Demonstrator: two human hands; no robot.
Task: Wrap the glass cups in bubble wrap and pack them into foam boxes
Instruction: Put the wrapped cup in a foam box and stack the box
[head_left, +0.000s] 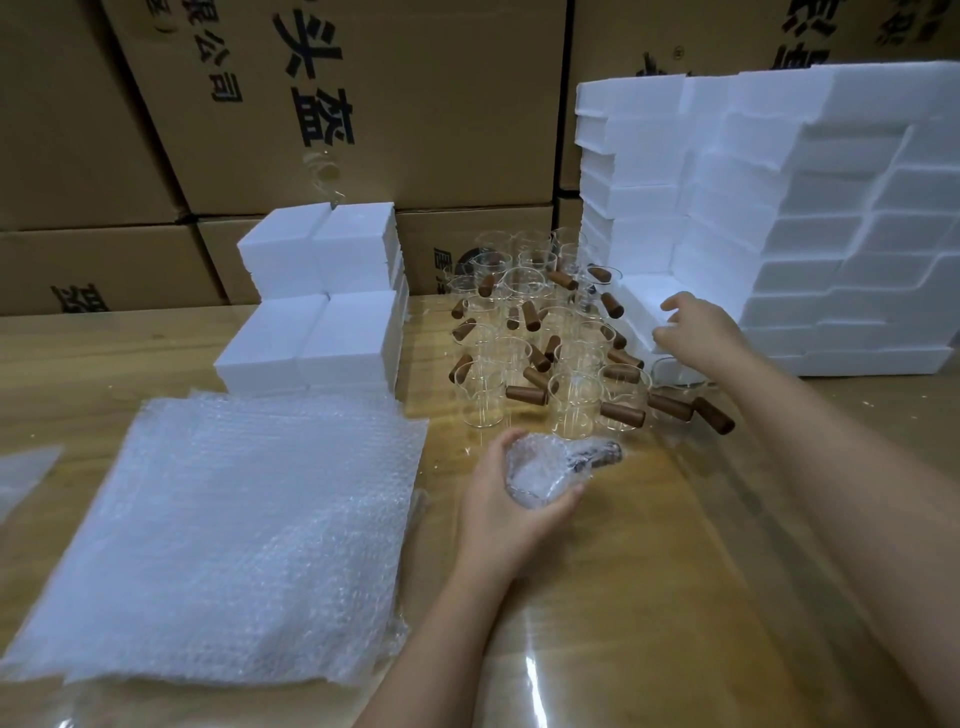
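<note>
Plainly, the bubble-wrapped glass cup with its dark wooden handle (550, 470) is going to handle as a light, brittle, slightly slippery bundle. The soft plastic is cushioning the glass but can slide on it, so I judge the safest hold is round the padded body, not the protruding handle. The left hand (511, 499) is cupping it that way, fingers and thumb curling round the bundle low over the glossy wooden table (649, 597). The right hand (696, 327) is hovering at 1 o'clock from the bundle, fingers spread and half bent at the edge of a small white foam box (641, 304), gripping nothing; whether it is touching I cannot tell. Bare clear glass cups with brown wooden handles (535, 343) are standing at 12 o'clock, and a stack of clear bubble wrap sheets (223, 530) is lying at 9 o'clock.
</note>
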